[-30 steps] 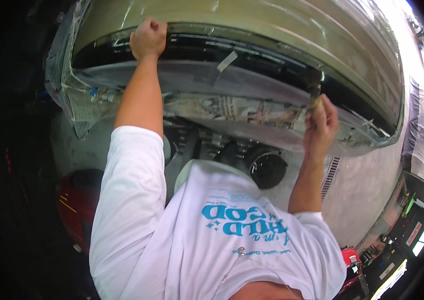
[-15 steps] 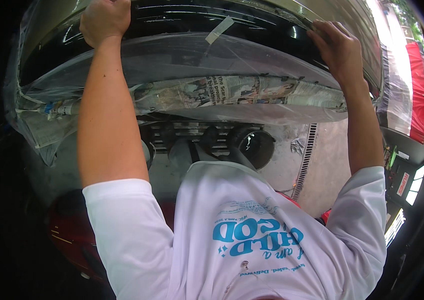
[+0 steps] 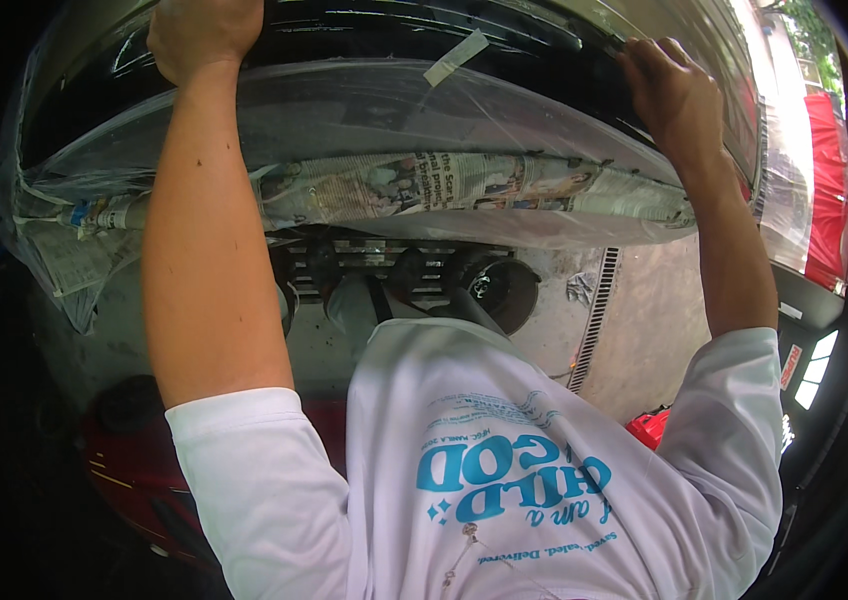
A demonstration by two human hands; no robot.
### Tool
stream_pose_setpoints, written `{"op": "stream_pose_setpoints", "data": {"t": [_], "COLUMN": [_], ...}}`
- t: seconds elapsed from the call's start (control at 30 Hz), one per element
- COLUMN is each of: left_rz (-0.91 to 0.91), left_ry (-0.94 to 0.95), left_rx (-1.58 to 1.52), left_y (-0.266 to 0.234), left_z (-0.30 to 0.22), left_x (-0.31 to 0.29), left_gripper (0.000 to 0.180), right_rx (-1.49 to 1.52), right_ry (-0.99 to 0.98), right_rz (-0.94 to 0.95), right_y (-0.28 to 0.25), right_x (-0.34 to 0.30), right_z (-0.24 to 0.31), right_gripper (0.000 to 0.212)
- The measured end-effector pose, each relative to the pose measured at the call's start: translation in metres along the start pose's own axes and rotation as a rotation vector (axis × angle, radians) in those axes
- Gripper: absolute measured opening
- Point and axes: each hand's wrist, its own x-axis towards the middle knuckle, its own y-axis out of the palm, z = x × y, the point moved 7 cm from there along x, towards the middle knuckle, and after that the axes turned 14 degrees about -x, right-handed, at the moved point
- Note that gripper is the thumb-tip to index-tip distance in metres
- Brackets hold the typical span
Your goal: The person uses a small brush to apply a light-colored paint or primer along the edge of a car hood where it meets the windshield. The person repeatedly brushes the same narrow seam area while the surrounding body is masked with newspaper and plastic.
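Observation:
In front of me curves a glossy black car panel (image 3: 364, 45), with a gold-toned panel above it. My left hand (image 3: 206, 42) is closed in a fist against its upper left part, partly cut off by the frame's top. Further right, my right hand (image 3: 676, 98) is closed, fingers bent against the black panel's upper edge. What either hand grips is hidden. Clear plastic film (image 3: 364, 105) covers the area below the black band. A strip of pale masking tape (image 3: 456, 57) crosses from the black surface onto the film.
Newspaper sheets (image 3: 424, 188) run along the film's lower edge. Beneath stand a slatted platform (image 3: 374, 262) under my feet and a dark round bucket (image 3: 504, 295). A floor drain grate (image 3: 596, 320) lies to the right. Behind me sits a dark red vehicle (image 3: 134, 460); red fabric (image 3: 826, 190) hangs far right.
The view has shifted slightly, so floor and vehicle appear a little further left. Both hands stay closed at nearly the same places on the panel.

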Motion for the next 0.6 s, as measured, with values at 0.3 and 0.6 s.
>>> {"op": "stream_pose_setpoints", "data": {"t": [0.3,0.6], "left_rz": [0.024,0.177], "left_ry": [-0.034,-0.126], "left_rx": [0.038,0.12], "left_y": [0.006,0.017], "left_z": [-0.006,0.038], "left_x": [-0.004,0.012], "left_gripper": [0.025,0.037], "right_rx": [0.011,0.068], "right_ry": [-0.215,-0.156], "right_rz": [0.167,0.074], "right_y": [0.007,0.007], "right_x": [0.021,0.002], "right_z": [0.007,-0.023], "right_gripper": [0.016,0.014]}}
